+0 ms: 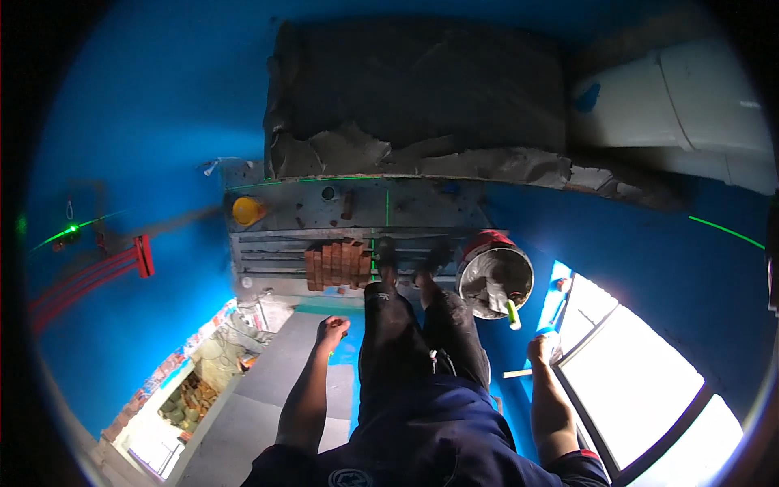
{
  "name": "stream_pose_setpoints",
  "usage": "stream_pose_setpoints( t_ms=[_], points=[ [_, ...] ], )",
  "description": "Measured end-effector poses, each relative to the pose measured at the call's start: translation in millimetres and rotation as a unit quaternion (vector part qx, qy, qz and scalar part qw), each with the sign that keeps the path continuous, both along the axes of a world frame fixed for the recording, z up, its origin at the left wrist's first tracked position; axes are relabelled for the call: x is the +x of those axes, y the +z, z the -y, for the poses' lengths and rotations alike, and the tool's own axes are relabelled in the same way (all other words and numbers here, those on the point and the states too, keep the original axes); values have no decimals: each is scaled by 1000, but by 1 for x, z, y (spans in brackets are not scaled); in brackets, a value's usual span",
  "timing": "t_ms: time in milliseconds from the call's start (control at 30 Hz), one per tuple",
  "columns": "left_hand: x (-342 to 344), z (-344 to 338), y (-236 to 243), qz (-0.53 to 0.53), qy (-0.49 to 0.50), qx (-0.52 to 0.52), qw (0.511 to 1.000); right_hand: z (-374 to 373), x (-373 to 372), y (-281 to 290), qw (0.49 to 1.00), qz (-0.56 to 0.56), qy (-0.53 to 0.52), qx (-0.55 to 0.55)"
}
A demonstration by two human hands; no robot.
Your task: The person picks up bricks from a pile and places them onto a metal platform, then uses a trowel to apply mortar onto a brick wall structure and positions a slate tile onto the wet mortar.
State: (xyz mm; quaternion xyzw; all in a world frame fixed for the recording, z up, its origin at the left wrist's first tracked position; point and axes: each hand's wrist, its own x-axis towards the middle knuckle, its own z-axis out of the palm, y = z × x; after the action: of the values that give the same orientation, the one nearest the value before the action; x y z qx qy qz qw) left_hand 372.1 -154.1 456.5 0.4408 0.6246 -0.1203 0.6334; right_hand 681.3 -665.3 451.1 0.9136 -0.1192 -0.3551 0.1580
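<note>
My left hand [333,329] hangs beside my left leg, fingers curled; whether anything small is inside is unclear. My right hand [539,347] is by the bright window [633,365] at my right, its fingers bent beside a small blue patch or object; what it grips, if anything, is unclear. A pale stick [516,373] shows just left of that hand. A bucket of grey mortar [489,280] with a green-handled tool [513,312] stands beside my right foot. Stacked red bricks [337,265] lie just left of my feet [406,260].
A yellow container [247,211] sits on the grey ledge [292,203] below a large dark mortar-covered block [414,89]. White pipework [690,105] runs at upper right. A red bracket [142,256] and green laser [71,229] are on the blue left wall, above a low opening [187,398].
</note>
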Motion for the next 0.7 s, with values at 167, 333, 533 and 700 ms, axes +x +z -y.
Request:
stream_pose_setpoints(
  t_ms=[167, 333, 533, 700],
  points=[
    [-10, 15, 12, -25, -6, -68, 997, 52, 16, -37, 908, -55, 412, 45],
    [-62, 41, -16, -83, -137, 45, 986, -35, 27, -55, 900, -244, 184, 311],
    [-77, 97, -85, -178, -257, 15, 950, -70, -2, -40, 874, -334, 71, 347],
    [-71, 146, -209, -173, -210, 66, 960, -116, 18, -43, 673, -266, 646, 243]
  ],
)
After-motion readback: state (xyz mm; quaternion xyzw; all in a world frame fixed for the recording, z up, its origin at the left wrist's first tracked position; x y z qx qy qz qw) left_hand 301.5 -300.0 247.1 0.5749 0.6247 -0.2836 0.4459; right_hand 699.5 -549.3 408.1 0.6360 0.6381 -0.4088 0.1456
